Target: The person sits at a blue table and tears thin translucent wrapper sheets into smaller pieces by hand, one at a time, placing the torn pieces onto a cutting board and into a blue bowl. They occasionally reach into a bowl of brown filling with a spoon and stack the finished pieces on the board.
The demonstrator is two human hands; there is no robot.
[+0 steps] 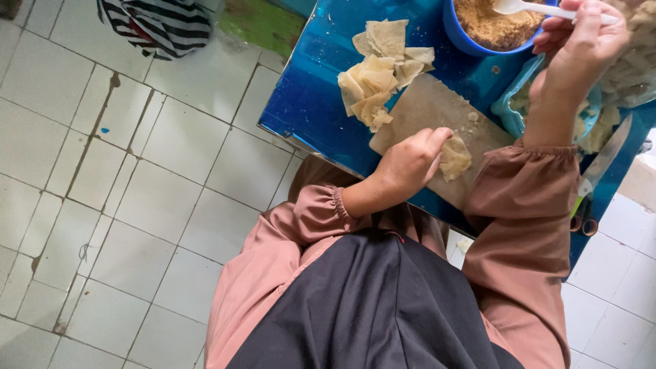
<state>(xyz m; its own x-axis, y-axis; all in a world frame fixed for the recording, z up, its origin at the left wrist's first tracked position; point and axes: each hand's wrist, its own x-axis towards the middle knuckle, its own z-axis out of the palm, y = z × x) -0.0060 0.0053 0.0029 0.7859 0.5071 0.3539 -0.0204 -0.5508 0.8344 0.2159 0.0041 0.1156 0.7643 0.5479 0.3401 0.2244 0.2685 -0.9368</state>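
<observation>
While the left hand rests on the wooden board with its fingers curled down and its fingertips pressing the edge of a crumpled pale dough wrapper, the right hand is raised farther out over the table, its fingers clenched around the handle of a white plastic spoon. The spoon's bowl lies over the blue bowl just beside that hand — a bowl filled with a brown, crumbly filling. The wrapper sits on the board between the two forearms, touching the left hand on its thumb side. Beyond the left hand, at the far edge of the board and partly on the blue table, lies a loose pile of folded and flat wrappers of the same pale colour. Under the right wrist sits a light blue tray holding more pale pieces, though what exactly they are cannot be told. Outside the right forearm a knife with a green-ended handle lies along the table's edge. Both arms wear dusty pink sleeves gathered at the cuff. Well away from the left hand, on the white tiled floor, lies a black-and-white striped cloth — near it, a green surface.
</observation>
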